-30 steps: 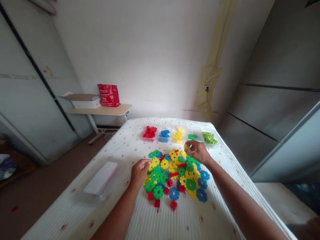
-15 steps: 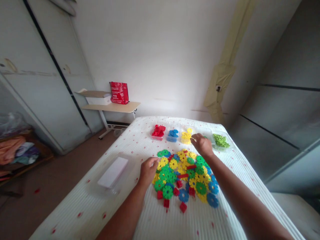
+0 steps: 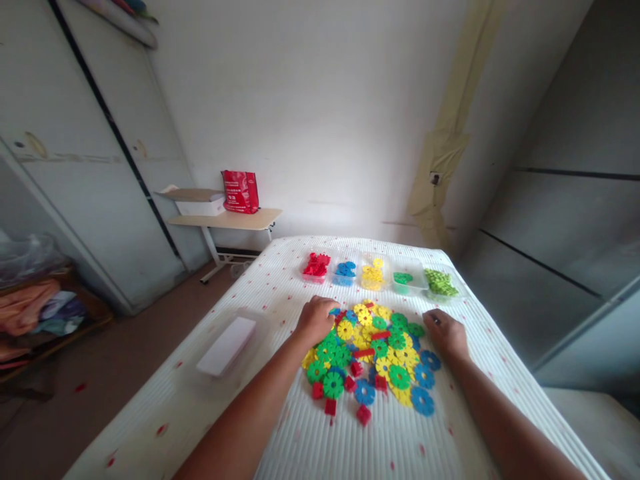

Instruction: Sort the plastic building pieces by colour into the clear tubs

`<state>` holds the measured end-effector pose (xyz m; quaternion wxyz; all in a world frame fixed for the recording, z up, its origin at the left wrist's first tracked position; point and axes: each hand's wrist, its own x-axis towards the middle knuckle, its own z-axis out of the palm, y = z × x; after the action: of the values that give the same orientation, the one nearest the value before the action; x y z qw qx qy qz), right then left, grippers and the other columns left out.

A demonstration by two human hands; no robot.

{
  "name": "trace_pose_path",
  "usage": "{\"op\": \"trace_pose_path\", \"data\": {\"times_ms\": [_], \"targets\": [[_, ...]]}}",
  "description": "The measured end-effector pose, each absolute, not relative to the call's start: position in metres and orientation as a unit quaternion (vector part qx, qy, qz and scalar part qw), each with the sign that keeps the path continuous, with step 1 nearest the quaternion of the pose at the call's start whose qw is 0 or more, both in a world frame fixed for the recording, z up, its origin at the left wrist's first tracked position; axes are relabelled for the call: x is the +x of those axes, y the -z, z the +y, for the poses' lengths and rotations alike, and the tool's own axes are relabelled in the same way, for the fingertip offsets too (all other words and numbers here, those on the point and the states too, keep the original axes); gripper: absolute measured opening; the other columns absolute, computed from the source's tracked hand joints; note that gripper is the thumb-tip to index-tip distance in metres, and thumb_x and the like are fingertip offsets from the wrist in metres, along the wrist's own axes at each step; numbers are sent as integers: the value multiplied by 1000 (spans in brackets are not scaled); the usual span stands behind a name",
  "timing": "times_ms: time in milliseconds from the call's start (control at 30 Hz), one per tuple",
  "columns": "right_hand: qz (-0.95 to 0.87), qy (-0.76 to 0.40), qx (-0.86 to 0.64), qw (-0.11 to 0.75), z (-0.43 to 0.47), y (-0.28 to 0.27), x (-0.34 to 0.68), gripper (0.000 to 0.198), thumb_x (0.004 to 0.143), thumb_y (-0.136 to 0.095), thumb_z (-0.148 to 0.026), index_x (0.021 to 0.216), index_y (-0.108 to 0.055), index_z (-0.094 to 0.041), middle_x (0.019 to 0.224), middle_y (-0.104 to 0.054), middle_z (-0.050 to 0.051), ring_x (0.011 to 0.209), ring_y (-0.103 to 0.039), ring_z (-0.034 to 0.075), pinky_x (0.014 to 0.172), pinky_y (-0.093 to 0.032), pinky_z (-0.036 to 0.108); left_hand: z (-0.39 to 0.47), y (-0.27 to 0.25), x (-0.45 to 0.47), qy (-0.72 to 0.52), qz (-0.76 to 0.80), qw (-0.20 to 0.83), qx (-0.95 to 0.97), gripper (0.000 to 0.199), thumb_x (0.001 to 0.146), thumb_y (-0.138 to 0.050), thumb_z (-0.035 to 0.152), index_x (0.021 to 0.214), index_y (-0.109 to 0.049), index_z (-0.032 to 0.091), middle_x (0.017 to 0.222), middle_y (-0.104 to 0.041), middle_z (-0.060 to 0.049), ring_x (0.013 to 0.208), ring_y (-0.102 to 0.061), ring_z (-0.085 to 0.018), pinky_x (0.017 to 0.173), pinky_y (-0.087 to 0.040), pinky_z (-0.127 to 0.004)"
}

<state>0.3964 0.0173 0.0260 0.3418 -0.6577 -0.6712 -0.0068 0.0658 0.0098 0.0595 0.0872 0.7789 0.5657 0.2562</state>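
Dozens of discs [image 3: 380,348] in green, yellow and blue lie loose and mixed on the middle of the table [image 3: 390,443], with red bars [image 3: 381,335] and red blocks [image 3: 356,369] among them. Both hands are now at their edges. The left hand [image 3: 317,320] has shifted from the left side to the far-left corner, its fingers bent close together at a blue disc [image 3: 335,311]; whether they grip it I cannot tell. The right hand [image 3: 447,333] has come back from the tubs [image 3: 315,277] to the right edge, fingers curled, beside a green disc [image 3: 416,329]; anything inside the curl is hidden. A second ago it pinched a yellow piece; none shows at its fingers now, so that was probably let go at the yellow tub [image 3: 373,287], though the drop itself is not seen. The green tub [image 3: 417,272], partly covered half a second ago, is in plain view with a few discs in it. Left of everything, a white slab [image 3: 227,347] lies in a clear tray [image 3: 262,325].
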Motion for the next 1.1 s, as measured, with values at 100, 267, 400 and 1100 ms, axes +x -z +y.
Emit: {"op": "trace_pose_path", "data": {"times_ms": [100, 267, 400, 1100], "targets": [[-666, -6, -667, 334, 18, -28, 394, 35, 78, -37, -44, 70, -62, -20, 71, -65, 4, 63, -58, 17, 60, -38, 25, 25, -68, 74, -138, 561, 59, 814, 43, 72, -51, 9, 107, -62, 31, 114, -63, 0, 106, -52, -20, 90, -40, -33], [-674, -15, -657, 336, 15, -28, 394, 35, 78, -38, -44, 70, -62, -20, 72, -65, 5, 64, -57, 17, 60, -38, 26, 41, -73, 80, -20, 562, 32, 826, 30, 75, -52, 17, 99, -65, 29, 107, -64, -7, 100, -54, -26, 90, -34, -47], [-673, -20, -663, 327, 16, -28, 394, 34, 78, -38, -43, 71, -63, -20, 72, -65, 5, 63, -56, 17, 58, -37, 25, 45, -77, 86, 1, 562, 21, 827, 22, 71, -57, 15, 87, -67, 25, 98, -67, -7, 97, -55, -24, 98, -22, -51], [-679, -4, -660, 322, 18, -23, 394, 32, 79, -38, -39, 70, -62, -21, 73, -65, 4, 66, -56, 16, 57, -35, 24, 41, -73, 105, -116, 549, 110, 820, 34, 66, -58, 26, 99, -66, 27, 98, -67, -2, 90, -61, -20, 78, -45, -25]]}}
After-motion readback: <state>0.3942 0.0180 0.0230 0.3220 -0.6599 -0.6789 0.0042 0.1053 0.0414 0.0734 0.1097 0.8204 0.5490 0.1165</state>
